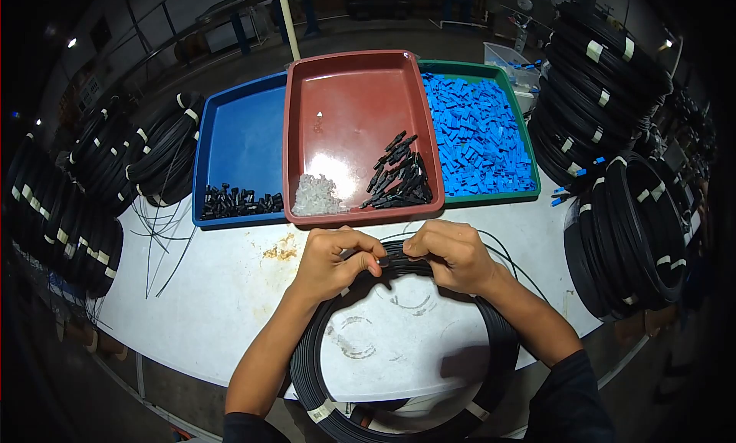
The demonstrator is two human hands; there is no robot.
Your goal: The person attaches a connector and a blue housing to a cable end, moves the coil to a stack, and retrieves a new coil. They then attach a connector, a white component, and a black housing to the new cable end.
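Observation:
My left hand [337, 263] and my right hand [456, 255] meet over the far side of a coil of black cable [502, 343]. Thumb and fingers of each hand pinch a small black connector [393, 256], with the fingertips covering both its ends. Bands of white tape bind the coil, which overhangs the table's front edge toward me. Just beyond my hands stands a red tray [353, 105], holding white clear plastic bits [317, 195] at left and slim black connector parts [399, 178] at right.
A blue tray [245, 136] with small black caps [238, 201] sits left of the red one. To the right, a green tray [529, 178] holds blue clips [475, 136]. Taped cable coils [606, 90] are stacked on the right; more coils [65, 213] stand at left on the white table [207, 289].

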